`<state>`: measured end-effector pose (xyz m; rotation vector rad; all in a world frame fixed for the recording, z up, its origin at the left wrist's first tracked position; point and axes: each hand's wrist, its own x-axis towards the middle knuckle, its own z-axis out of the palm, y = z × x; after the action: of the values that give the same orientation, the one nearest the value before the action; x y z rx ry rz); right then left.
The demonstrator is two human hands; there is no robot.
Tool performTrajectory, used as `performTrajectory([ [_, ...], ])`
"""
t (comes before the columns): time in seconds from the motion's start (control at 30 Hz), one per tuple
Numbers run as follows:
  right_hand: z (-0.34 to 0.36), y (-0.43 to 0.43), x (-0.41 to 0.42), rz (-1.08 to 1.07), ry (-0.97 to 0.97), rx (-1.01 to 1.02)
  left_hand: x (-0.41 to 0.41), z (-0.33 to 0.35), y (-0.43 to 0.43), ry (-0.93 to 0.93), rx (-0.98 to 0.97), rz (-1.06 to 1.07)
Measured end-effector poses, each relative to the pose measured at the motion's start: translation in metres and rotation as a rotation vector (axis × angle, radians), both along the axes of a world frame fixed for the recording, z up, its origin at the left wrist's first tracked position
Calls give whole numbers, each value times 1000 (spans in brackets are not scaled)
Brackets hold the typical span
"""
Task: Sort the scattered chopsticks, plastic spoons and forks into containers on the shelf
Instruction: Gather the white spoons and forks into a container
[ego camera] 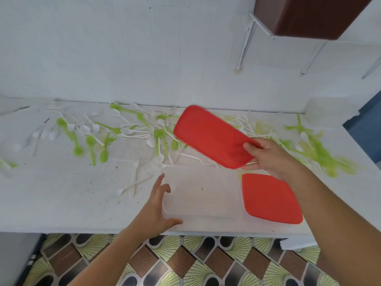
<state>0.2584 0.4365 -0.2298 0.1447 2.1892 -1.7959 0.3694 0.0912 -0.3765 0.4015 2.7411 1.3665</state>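
The person's right hand [270,157] pinches a red lid [210,135] at its lower right end, thumb on top and fingers beneath, and holds it in the air, tilted, above the middle of the white shelf [61,199]. The lid is blurred. Under it, near the shelf's front edge, stands a clear container [202,195], open at the top; nothing can be made out inside it. The left hand [156,209] is set against the container's left end with its fingers spread and only lightly bent, the thumb lying along the front left corner and the other fingers reaching up the left side; the hand is not clenched. Just right of the clear container, also near the front edge, lies a second red lid [270,199], flat; whether a container sits under it cannot be told. The cutlery is strewn in a band along the back edge of the shelf, from the left end to the right end. Green spoons [90,141] and white spoons [84,129] lie tangled left of the middle, and more green pieces, blurred, lie heaped toward the back right corner. A few white forks [135,172] lie nearer the middle, just left of the clear container and apart from it. Chopsticks cannot be picked out with certainty. A pale wall [123,48] rises behind the shelf, and patterned floor tiles [185,261] show below its front edge.
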Motion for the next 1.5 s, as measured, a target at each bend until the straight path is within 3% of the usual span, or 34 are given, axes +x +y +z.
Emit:
performTrajectory([
  [0.17,-3,24,0,-165,82,-51,0,17,-11,76,-26,-55],
  [0.43,-36,31,20,-297,162,249,34,75,-53,141,257,243],
  [0.6,-75,-18,27,-72,60,410,28,99,-64,100,266,225],
  [0.73,-99,-55,20,59,-13,473,16,71,-60,-4,185,166],
  [0.8,-105,-64,18,15,-185,378,14,52,-61,-35,143,155],
  [0.9,-104,-76,31,-243,-438,104,14,31,-63,-62,74,124],
  [1.03,-128,-78,28,-448,-435,-181,16,15,-65,-38,1,101],
  [1.1,-105,-94,39,-476,-429,-219,16,14,-65,-25,-57,112],
  [1.33,-74,-44,60,-400,-106,-62,20,34,-51,22,-70,18],
  [1.4,-67,-7,69,-422,-1,155,22,55,-41,69,-71,53],
  [1.5,-52,41,83,-389,90,581,20,103,-2,339,-54,30],
])
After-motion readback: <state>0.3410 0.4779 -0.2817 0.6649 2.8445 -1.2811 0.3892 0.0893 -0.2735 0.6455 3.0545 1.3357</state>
